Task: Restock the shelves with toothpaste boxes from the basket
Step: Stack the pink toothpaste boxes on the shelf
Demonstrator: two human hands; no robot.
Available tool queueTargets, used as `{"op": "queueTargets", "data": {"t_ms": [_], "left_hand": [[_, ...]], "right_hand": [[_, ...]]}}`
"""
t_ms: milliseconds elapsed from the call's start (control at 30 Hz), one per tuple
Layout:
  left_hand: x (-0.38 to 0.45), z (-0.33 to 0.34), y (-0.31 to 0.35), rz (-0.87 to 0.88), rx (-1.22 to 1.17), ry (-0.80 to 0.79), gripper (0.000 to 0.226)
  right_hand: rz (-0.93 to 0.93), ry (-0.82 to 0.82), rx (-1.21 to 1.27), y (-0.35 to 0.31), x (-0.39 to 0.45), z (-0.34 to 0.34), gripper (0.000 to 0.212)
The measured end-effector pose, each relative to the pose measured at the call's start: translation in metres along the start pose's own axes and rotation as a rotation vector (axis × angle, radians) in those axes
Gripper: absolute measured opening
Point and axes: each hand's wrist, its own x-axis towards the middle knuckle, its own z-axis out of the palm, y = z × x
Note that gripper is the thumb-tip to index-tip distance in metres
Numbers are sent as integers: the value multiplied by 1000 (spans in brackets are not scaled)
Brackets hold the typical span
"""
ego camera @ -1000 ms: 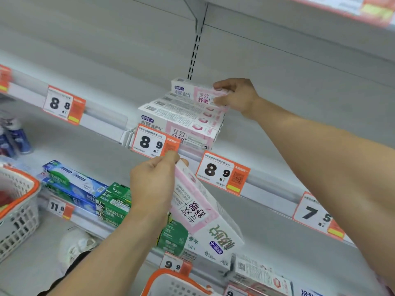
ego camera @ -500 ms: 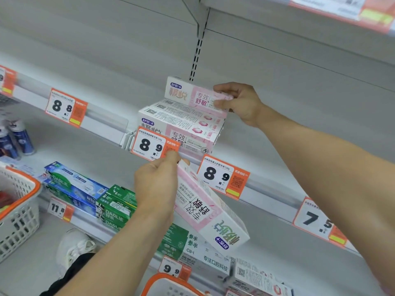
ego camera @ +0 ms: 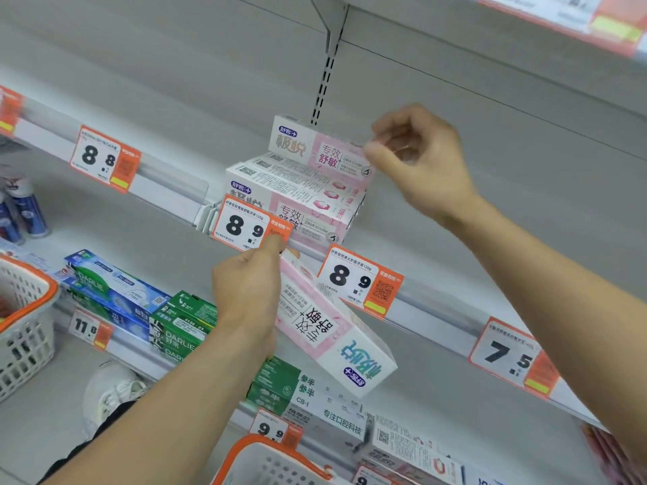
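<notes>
While left hand (ego camera: 245,292) grips a tilted pink box (ego camera: 325,323), right hand (ego camera: 416,162) — fingers curled — touches top shelf box (ego camera: 315,145)

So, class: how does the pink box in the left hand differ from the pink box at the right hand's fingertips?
The box in the left hand hangs tilted in the air, print upside down; the top box lies level on the stack, print upright. The left hand grips its box, while the right hand only touches the top box's end. Both share the pink-and-white design.

Left grip (ego camera: 250,285): bare forearm raised from lower left, fingers curled round end of tilted pink-and-white cardboard toothpaste box (ego camera: 332,330). Right grip (ego camera: 416,162): arm extended from right, fingers loosely curled, holding nothing.
</notes>
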Motion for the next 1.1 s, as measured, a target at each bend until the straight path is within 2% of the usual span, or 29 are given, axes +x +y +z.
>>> {"op": "queueTargets", "data": {"t_ms": [67, 133, 167, 200, 300, 400, 500, 567, 633, 700, 767, 800, 833, 900, 967, 1033, 1100], "left_hand": [[-4, 1, 6, -28, -40, 20, 19], [-7, 1, 11, -65, -95, 34, 22], [-9, 2, 13, -74, -121, 38, 24], [-8, 2, 13, -66, -138, 41, 29], [-9, 3, 15, 49, -68, -34, 55], [-14, 2, 23, 229, 34, -273, 62], [-9, -8, 25, 418, 242, -375, 73], [-5, -15, 26, 504, 390, -413, 80], [-3, -20, 27, 473, 460, -527, 77], [-1, -22, 28, 405, 455, -612, 56], [1, -19, 24, 320, 337, -609, 47], [0, -16, 20, 268, 251, -594, 49], [-2, -12, 16, 212, 172, -573, 52], [-11, 0, 8, 125, 64, -525, 55], [-17, 10, 1, 121, 17, -458, 54], [-18, 14, 2, 223, 49, -404, 58], [-13, 12, 11, 428, 227, -399, 62]], "right_hand": [[69, -389, 10, -25, -41, -11, 46], [234, -793, -138, -33, -78, -18, 73], [277, -876, -185, -30, -92, -18, 78], [300, -878, -174, -26, -102, -17, 74], [384, -703, 47, -17, -112, -18, 57], [406, -585, 196, -14, -108, -29, 57], [401, -546, 213, -14, -97, -44, 56], [390, -606, 161, -20, -86, -55, 54], [388, -583, 132, -28, -75, -63, 55], [422, -324, 220, -30, -68, -61, 69], [497, 4, 445, -29, -66, -47, 88], [538, 102, 563, -28, -70, -35, 94], [581, 131, 658, -27, -76, -22, 98], [658, 45, 750, -32, -94, 5, 92], [660, -51, 730, -38, -103, 22, 81], [595, -45, 689, -41, -96, 24, 71], [496, -25, 642, -44, -76, 17, 60]]}}
